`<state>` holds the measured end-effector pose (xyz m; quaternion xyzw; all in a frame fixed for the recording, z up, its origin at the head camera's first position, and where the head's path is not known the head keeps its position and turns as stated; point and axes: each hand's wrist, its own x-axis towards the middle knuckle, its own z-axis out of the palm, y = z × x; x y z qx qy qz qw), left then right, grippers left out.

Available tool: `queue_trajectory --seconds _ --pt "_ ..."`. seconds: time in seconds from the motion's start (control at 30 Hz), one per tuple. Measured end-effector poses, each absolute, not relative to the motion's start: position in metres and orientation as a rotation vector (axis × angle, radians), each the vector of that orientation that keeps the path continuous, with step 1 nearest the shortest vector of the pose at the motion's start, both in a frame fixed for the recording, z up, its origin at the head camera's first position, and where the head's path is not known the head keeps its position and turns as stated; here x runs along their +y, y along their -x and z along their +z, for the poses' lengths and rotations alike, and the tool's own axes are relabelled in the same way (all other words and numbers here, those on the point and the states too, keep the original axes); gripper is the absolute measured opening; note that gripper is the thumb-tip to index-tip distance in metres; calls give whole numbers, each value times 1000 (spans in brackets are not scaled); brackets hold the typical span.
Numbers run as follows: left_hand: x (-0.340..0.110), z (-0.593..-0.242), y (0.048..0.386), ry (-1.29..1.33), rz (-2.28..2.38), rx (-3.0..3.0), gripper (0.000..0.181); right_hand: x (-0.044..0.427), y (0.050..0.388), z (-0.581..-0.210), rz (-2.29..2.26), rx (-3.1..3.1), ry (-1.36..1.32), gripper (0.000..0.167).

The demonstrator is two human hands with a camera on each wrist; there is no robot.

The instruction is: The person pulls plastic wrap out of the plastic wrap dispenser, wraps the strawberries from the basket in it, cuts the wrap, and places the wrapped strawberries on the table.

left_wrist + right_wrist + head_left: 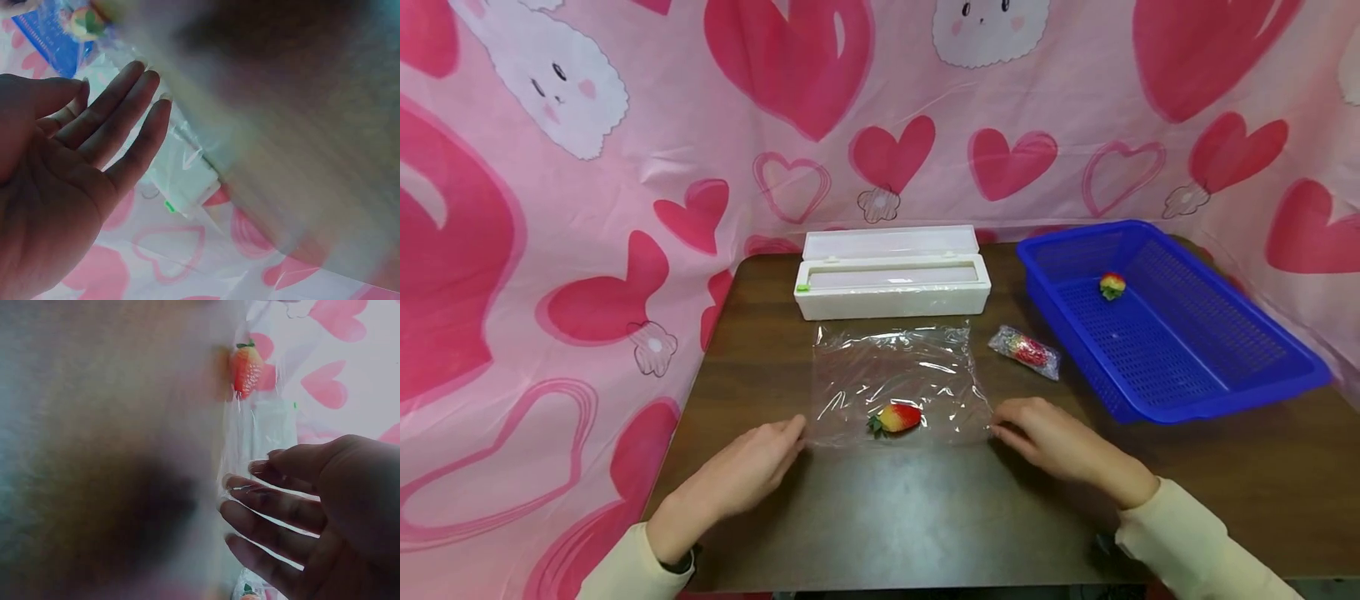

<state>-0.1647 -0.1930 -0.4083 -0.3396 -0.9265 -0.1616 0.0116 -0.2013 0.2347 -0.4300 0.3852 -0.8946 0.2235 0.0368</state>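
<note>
A sheet of clear plastic wrap lies wrinkled on the table, with a red and yellow strawberry on its near part, green leaves to the left. At the near left corner of the sheet, my left hand pinches the wrap between thumb and index finger; its other fingers stretch out in the left wrist view. My right hand pinches the near right corner, thumb tip against index finger in the right wrist view. The strawberry also shows there, above the fingers.
Behind the sheet stands a white wrap dispenser box with its lid raised. A wrapped strawberry lies right of the sheet. Farther right, a blue plastic basket holds another strawberry. A pink heart-patterned cloth hangs behind the table.
</note>
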Motion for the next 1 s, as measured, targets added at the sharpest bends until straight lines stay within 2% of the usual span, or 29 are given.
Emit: queue_trajectory --seconds 0.37,0.63,0.87,1.0 --pt "-191 -402 195 895 -522 -2978 14 227 231 -429 725 -2886 -939 21" --pt "-183 -407 222 842 -386 -3138 9 220 245 -434 637 -2977 -852 15" --pt "-184 -408 233 855 -363 -3181 8 216 249 -432 606 -3019 -872 20" --pt "-188 -399 232 838 -365 -3169 6 220 250 -422 628 -3020 -912 10"
